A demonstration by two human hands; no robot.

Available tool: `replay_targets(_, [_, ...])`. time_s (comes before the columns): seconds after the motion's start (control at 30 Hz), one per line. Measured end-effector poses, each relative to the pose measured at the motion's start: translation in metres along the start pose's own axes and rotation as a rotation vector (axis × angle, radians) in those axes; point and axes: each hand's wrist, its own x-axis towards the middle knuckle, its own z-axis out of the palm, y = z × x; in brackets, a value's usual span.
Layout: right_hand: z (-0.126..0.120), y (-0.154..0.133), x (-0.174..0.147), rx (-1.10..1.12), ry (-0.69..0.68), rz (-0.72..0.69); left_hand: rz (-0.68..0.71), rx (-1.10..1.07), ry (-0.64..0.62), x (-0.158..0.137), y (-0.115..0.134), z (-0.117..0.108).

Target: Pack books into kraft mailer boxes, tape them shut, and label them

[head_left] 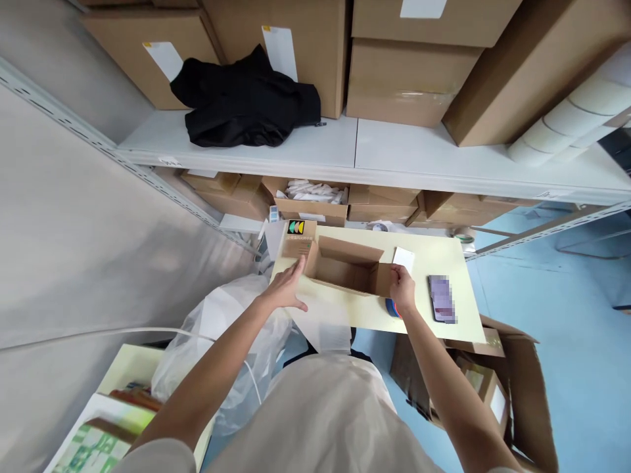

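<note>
An open-topped cardboard box [348, 253] stands on the pale yellow table, its inside showing no contents. My right hand [403, 288] grips the flap at the box's right end between thumb and fingers. At the left end, my left hand [286, 286] is open, thumb spread from the fingers, its fingertips beside the box's left flap; whether they touch it I cannot tell. Behind that hand lies a brown printed carton piece [300, 240] with a coloured logo. A blue roll of tape [392, 308] is partly hidden by the box and my right hand.
On the table [463, 289] lie a phone [441, 299] and a white card [404, 258]. Behind it rises a shelf [335, 148] with cartons and a black garment [246, 98]. Clear plastic wrapping [221, 315] hangs at left; a large open carton [530, 394] sits on the floor at right.
</note>
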Motion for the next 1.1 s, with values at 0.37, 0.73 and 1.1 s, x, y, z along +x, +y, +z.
replay_targets(0.37, [-0.01,-0.031,-0.006,-0.549,0.012,-0.309,0.072,0.373,0.145,0.046,0.039,0.0])
replay_targets(0.73, [-0.006,-0.073,-0.041,-0.798,-0.388,-0.193,-0.216,0.32,-0.159,0.025,0.028,0.023])
replay_targets(1.1, [0.03,0.001,-0.047,-0.203,-0.338,0.031,-0.057,-0.438,0.119,0.032,-0.023,0.101])
